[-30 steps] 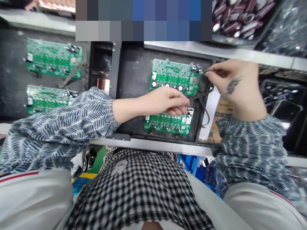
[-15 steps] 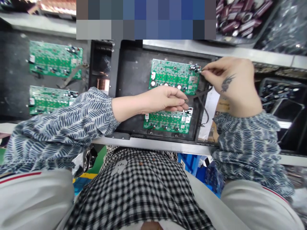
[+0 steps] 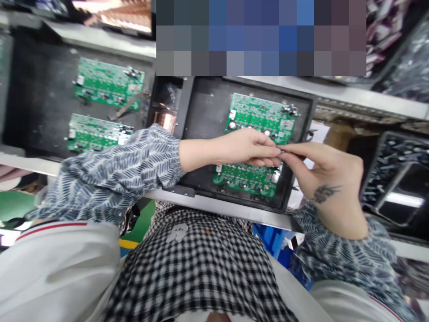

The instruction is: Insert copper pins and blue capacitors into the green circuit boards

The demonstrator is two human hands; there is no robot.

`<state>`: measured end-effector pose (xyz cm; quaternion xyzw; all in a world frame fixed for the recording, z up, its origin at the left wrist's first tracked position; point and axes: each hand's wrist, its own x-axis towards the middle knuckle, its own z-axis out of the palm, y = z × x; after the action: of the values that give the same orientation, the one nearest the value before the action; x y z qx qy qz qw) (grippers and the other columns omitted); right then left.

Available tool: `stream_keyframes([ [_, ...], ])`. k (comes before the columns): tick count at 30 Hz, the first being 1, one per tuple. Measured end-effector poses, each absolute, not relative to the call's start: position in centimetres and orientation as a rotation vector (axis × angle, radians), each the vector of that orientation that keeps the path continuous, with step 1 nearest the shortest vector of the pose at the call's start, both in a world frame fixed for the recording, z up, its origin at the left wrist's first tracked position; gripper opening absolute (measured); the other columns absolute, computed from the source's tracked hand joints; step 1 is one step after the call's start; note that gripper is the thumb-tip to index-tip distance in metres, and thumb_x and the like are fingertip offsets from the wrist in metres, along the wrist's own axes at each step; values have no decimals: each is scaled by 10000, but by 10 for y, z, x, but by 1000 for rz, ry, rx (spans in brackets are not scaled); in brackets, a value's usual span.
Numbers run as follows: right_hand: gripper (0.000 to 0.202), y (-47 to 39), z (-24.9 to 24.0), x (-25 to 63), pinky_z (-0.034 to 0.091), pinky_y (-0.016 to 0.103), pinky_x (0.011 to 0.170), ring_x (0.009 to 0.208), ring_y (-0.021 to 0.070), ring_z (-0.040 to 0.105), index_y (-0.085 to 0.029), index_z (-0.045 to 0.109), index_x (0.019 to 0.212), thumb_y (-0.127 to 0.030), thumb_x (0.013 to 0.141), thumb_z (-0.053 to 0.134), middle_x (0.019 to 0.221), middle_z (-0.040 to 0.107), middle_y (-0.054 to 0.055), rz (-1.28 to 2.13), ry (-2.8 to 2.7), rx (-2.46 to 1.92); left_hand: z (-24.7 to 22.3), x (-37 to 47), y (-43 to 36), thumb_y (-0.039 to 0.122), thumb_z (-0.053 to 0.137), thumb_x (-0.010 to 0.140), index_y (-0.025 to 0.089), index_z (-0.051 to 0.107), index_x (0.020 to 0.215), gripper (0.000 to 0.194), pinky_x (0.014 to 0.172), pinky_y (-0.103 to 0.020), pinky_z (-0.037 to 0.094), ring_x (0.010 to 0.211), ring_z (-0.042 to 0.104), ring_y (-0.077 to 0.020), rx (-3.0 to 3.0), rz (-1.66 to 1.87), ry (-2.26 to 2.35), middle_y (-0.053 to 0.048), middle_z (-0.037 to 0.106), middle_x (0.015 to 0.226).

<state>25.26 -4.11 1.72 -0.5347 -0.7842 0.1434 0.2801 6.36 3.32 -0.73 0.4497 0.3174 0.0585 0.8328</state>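
Above the gap between two green circuit boards, the fingertips of my two hands meet. My left hand (image 3: 250,146) is closed, thumb against the fingers, around something too small to make out. Thumb and forefinger of my right hand (image 3: 330,179) pinch at the same spot, where a tiny dark piece shows between the fingertips. The upper circuit board (image 3: 261,114) carries round white-topped capacitors and a cluster of small parts at its top right. My left hand partly covers the lower circuit board (image 3: 244,179). Both boards lie in a black tray (image 3: 203,107).
A second black tray (image 3: 40,89) on the left holds two more circuit boards. On the right stands a bin of small dark parts (image 3: 398,161). Clear bags (image 3: 407,71) lie at the upper right. A metal rail (image 3: 228,210) runs along the front edge.
My right hand has left the upper board's top-right corner and come down to my left hand's fingertips. My left hand stays over the boards. The view has shifted, moving the scene rightward.
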Motion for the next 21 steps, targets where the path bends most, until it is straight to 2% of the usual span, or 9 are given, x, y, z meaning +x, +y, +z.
stream_keyframes([
  [4, 90, -58, 17, 255, 572, 315, 653, 718, 202, 739, -290, 787, 913, -219, 858, 784, 839, 786, 4, 294, -1938, -1521, 19, 45, 41, 232, 615, 1015, 116, 690, 894, 184, 804, -236, 523, 765, 654, -94, 1486, 218, 731, -39, 721, 844],
  [6, 89, -68, 17, 263, 575, 352, 652, 706, 221, 727, -301, 781, 874, -233, 826, 812, 832, 771, 13, 260, -1862, -1572, 33, 21, 70, 313, 645, 1010, 138, 701, 909, 210, 869, -297, 481, 826, 630, -139, 1854, 365, 931, -51, 720, 897],
  [8, 74, -78, 15, 270, 579, 382, 647, 707, 238, 720, -306, 777, 849, -257, 816, 821, 839, 757, 29, 201, -1839, -1629, 37, -17, 118, 350, 659, 1006, 149, 705, 985, 208, 957, -347, 415, 937, 580, -178, 2103, 513, 1329, -74, 717, 1036],
  [10, 42, -88, 10, 276, 581, 399, 648, 734, 250, 717, -305, 776, 846, -285, 830, 810, 862, 747, 43, 156, -1857, -1658, 26, -65, 174, 317, 691, 991, 133, 691, 1059, 196, 1061, -353, 333, 1041, 494, -177, 2097, 572, 1848, -100, 692, 1186],
  [12, 29, -95, 2, 278, 577, 407, 661, 777, 257, 717, -297, 775, 857, -316, 846, 795, 901, 742, 49, 135, -1893, -1629, 8, -112, 221, 228, 683, 1002, 55, 628, 1219, 283, 1131, -348, 261, 1030, 427, -143, 2032, 388, 2213, -116, 633, 1344],
  [13, 46, -98, -1, 279, 575, 408, 665, 786, 256, 715, -294, 773, 859, -333, 847, 794, 916, 740, 49, 112, -1909, -1600, 0, -132, 237, 149, 728, 960, -1, 590, 1265, 366, 1130, -343, 266, 1005, 404, -135, 2005, 306, 2238, -140, 609, 1378],
  [15, 59, -101, -8, 280, 577, 403, 663, 783, 248, 713, -296, 770, 872, -344, 847, 794, 940, 737, 44, 54, -1944, -1560, -8, -157, 251, 122, 799, 898, 2, 601, 1264, 434, 1142, -293, 267, 991, 370, -120, 1997, 226, 2212, -99, 589, 1411],
  [18, 51, -102, -13, 282, 587, 399, 640, 778, 242, 709, -323, 770, 879, -303, 838, 794, 995, 731, 48, 30, -1974, -1569, 4, -166, 245, 296, 730, 979, 88, 643, 1299, 391, 1179, -199, 222, 1070, 360, -116, 2007, 129, 2074, 38, 622, 1347],
  [21, 8, -102, -19, 284, 607, 444, 703, 932, 293, 707, -319, 771, 856, -318, 848, 769, 1084, 711, 85, 75, -1969, -1662, 22, -163, 235, 413, 564, 1053, 108, 610, 1392, 458, 1234, -196, 52, 1286, 271, -173, 1983, 29, 1933, 79, 640, 1284],
])
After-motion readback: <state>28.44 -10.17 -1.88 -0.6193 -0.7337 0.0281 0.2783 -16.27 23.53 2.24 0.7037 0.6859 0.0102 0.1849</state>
